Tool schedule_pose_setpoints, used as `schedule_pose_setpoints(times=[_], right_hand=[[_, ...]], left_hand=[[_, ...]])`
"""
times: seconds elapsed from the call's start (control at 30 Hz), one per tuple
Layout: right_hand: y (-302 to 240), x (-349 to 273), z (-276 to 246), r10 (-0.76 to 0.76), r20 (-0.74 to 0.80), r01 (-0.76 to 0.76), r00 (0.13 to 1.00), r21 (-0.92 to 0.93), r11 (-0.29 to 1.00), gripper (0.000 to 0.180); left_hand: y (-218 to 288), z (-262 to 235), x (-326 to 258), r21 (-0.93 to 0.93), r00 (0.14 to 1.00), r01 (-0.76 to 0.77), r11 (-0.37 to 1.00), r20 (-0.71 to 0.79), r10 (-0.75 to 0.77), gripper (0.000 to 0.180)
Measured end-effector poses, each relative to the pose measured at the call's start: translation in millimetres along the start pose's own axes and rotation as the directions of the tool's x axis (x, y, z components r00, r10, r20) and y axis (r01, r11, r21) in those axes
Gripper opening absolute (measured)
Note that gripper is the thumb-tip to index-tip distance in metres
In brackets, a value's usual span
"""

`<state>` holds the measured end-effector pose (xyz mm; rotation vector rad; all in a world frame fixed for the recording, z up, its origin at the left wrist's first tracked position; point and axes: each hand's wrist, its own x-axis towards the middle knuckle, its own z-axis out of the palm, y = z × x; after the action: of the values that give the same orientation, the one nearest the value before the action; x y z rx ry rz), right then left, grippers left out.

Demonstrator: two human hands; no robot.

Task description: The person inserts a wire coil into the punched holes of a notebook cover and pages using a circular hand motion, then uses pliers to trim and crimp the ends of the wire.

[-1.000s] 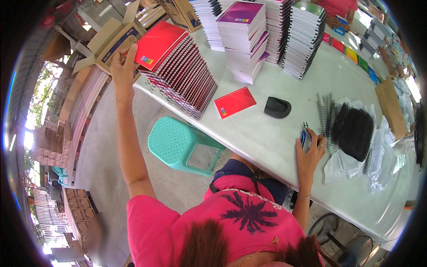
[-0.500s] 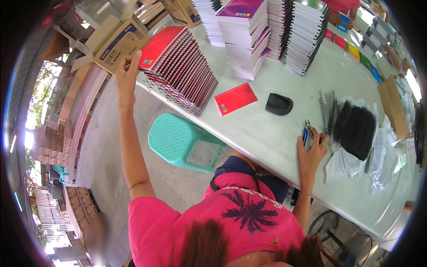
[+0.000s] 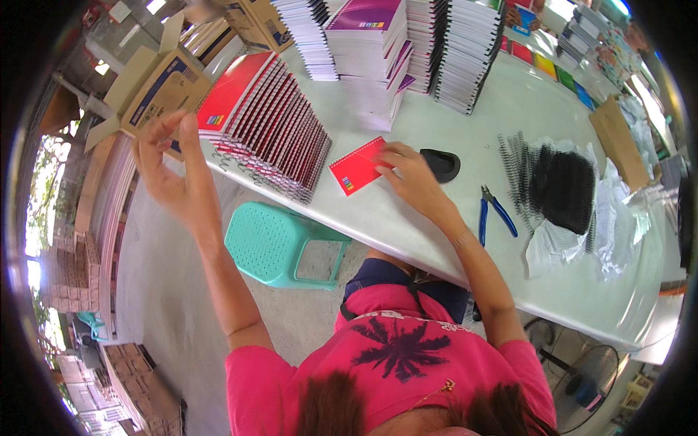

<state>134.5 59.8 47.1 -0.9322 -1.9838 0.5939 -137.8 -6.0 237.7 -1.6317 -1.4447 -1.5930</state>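
On the white table lies a red punched notebook cover, a row of holes along its top edge. My right hand has its fingers closed over the cover's right end, hiding that part. Just beyond this hand sits a black mouse-shaped object. My left hand hovers off the table edge, thumb and fingers apart with nothing between them. It is nearest to a tall stack of red spiral notebooks, whose coil ends stick out at the side. Blue-handled cutting pliers rest on the table, handles spread.
Stacks of purple-covered notebooks and other spiral notebooks stand at the back. Loose black coils lie on crumpled plastic at right. A green stool stands below the table edge; an open carton is at far left.
My right hand has let go of the pliers and moved left to the red cover. My left hand has come away from the red stack's corner. The view has shifted slightly.
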Motion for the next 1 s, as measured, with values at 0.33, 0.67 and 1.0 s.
schedule_pose_setpoints(times=[0.33,0.67,1.0], right_hand=[[36,53,47,0.211,0.463,0.034,0.861,-0.467,0.884,0.055],[12,45,27,0.225,0.443,-0.004,0.868,-0.446,0.895,0.042],[-2,5,-169,0.518,-0.162,-0.517,0.84,0.055,0.854,0.021]], left_hand=[[0,-17,-114,-0.152,0.904,-0.426,0.892,-0.091,0.417,0.015],[34,36,-220,-0.598,0.892,0.105,0.795,0.41,0.19,0.027],[-58,-5,-245,-0.29,0.832,0.256,0.922,0.551,-0.057,0.015]])
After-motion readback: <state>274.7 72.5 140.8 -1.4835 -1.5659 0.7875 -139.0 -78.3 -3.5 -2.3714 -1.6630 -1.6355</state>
